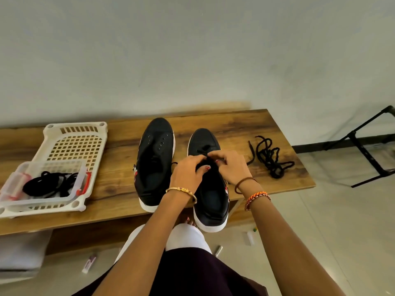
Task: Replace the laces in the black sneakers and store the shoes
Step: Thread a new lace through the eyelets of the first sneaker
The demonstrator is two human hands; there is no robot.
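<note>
Both black sneakers sit side by side on the wooden bench point(245, 124), toes toward the wall. The left sneaker point(155, 163) has bare eyelets, no lace. The right sneaker point(210, 189) is the one being worked: the left hand point(188, 171) and right hand point(229, 165) meet over its tongue, fingers curled in tight w/ thumb and fingertips pinching what looks like a black lace point(203, 147), though black on black makes the exact grip hard to read. A loose tangled lace point(270, 157) lies on the bench, well apart to the right. More black laces point(46, 185) sit in a clear box point(15, 189) on the white tray point(74, 142) at the left. Judgement: a lace is light, limp, prob. prone to twisting & snagging, so best held near its stiff tip for threading. The sneakers look light, soft in the upper, firm in the sole; for storing, take each by the heel collar or sole edge.
</note>
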